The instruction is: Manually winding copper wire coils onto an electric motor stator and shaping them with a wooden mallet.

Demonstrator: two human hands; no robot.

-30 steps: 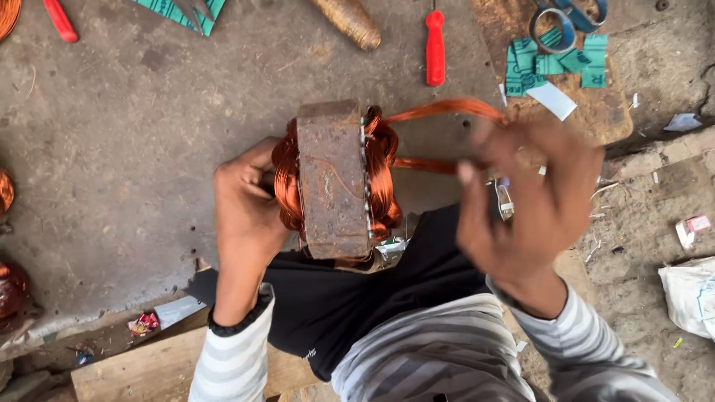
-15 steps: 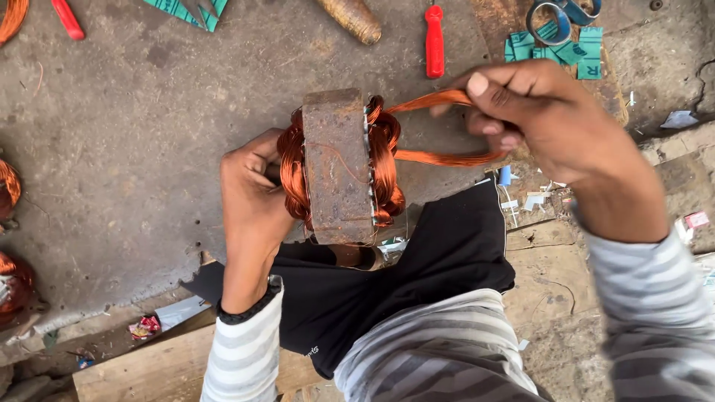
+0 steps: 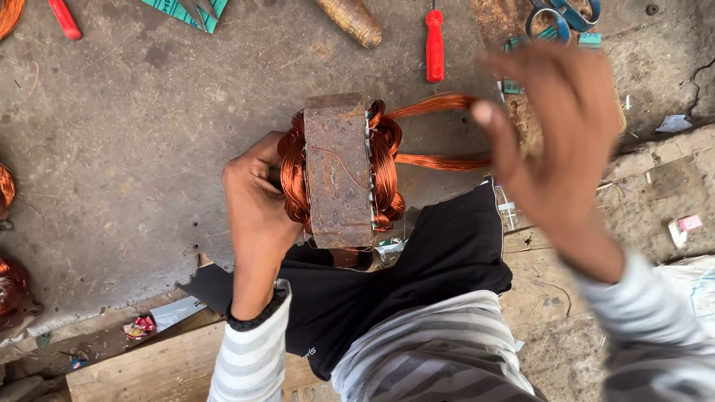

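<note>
A rusty metal stator core with copper windings bulging from both sides stands upright over my lap. My left hand grips its left side, fingers in the windings. A loop of copper wire runs from the windings to the right and passes under my right hand. That hand is blurred and raised above the loop, back up and thumb stretched out. Its hold on the loop is hidden.
On the concrete floor beyond lie a red screwdriver, blue-handled scissors, green paper pieces, a brown wooden handle and a red-handled tool. More copper coils sit at the left edge. A black cloth covers my lap.
My right hand, which was pinching the wire loop, has lifted toward the camera and spread out. The stator and my left hand have stayed nearly still.
</note>
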